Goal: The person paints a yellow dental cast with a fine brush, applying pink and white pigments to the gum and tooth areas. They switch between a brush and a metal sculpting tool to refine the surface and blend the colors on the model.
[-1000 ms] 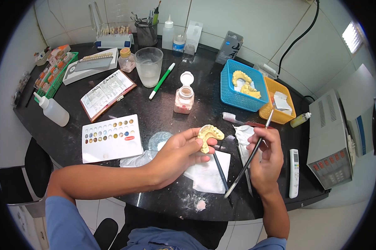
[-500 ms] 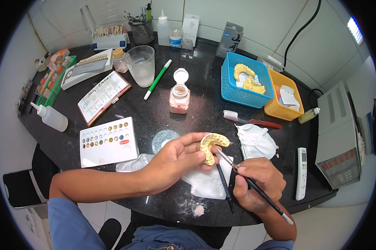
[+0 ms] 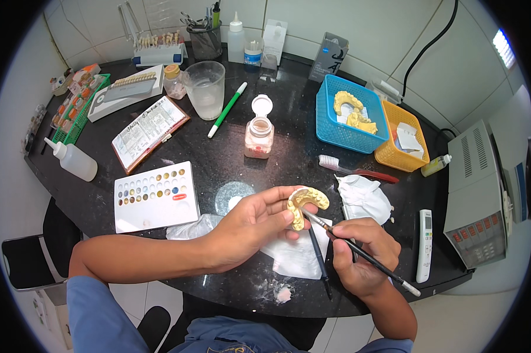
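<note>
My left hand (image 3: 256, 220) grips a cream-yellow dental cast (image 3: 296, 219), a horseshoe-shaped arch with teeth, between thumb and fingers. In my right hand (image 3: 368, 253) a dark-handled brush (image 3: 371, 260) is pinched like a pen, its tip against or very close to the inner side of the cast. Below both hands a white tissue (image 3: 298, 259) lies on the table, with a thin black tool (image 3: 319, 259) across it. An open-lidded jar of pink powder (image 3: 259, 140) stands beyond my hands.
On the left lie a white palette (image 3: 154, 212), a notebook (image 3: 148, 132) and a squeeze bottle (image 3: 71, 162). Blue (image 3: 336, 141) and yellow (image 3: 395, 160) baskets stand back right, near a toothbrush (image 3: 359, 170), a crumpled white cloth (image 3: 364, 200) and a remote control (image 3: 424, 247). A plastic cup (image 3: 206, 97) stands behind.
The cast has tilted slightly in my left hand. The brush handle now lies flatter, its rear end swung up and to the right. The whole view has shifted a little.
</note>
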{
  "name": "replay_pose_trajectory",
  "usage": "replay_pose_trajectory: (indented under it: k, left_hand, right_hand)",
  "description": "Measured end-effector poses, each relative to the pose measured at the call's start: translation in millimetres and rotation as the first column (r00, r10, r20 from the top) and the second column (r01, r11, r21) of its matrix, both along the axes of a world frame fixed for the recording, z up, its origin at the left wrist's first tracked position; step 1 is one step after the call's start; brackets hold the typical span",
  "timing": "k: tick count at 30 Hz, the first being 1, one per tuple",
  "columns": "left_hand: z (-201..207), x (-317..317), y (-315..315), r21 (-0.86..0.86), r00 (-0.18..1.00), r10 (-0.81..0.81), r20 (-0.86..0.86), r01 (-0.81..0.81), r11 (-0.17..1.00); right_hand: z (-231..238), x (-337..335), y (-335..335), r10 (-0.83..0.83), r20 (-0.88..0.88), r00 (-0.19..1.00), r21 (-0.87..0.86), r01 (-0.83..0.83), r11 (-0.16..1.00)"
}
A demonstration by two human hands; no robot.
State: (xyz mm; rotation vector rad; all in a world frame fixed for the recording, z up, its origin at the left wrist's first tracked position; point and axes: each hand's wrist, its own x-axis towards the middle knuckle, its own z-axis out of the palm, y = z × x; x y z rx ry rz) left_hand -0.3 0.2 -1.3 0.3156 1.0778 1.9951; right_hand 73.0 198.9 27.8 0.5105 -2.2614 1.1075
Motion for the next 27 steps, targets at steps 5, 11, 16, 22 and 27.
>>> replay_pose_trajectory:
  k: [5, 11, 16, 22, 27]
  left_hand:
    - [-2.4, 0.4, 0.3, -0.003, 1.0, 0.002, 0.001, -0.002, 1.0]
    - [-0.8, 0.7, -0.3, -0.005, 1.0, 0.01, 0.012, -0.01, 1.0]
    - [-1.2, 0.4, -0.1, 0.006, 1.0, 0.0, 0.009, 0.0, 1.0]
    - [-0.6, 0.6, 0.3, 0.005, 1.0, 0.01, 0.002, -0.01, 1.0]
    - [-3.3, 1.9, -1.1, 0.031, 1.0, 0.019, -0.004, -0.019, 0.999]
  right_hand:
    - [0.6, 2.5, -0.5, 0.007, 0.037, 0.999, -0.082, -0.004, 0.997]
    - [-0.7, 0.1, -0.8, -0.014, 0.02, 1.0, -0.039, 0.015, 0.999]
    - [-2.4, 0.1, 0.1, -0.016, 0.02, 1.0, -0.064, 0.017, 0.998]
    - [-1.1, 0.9, -0.6, -0.026, 0.035, 0.999, -0.065, 0.028, 0.998]
    - [4.7, 5.2, 2.3, 0.082, 0.051, 0.995, -0.111, -0.076, 0.991]
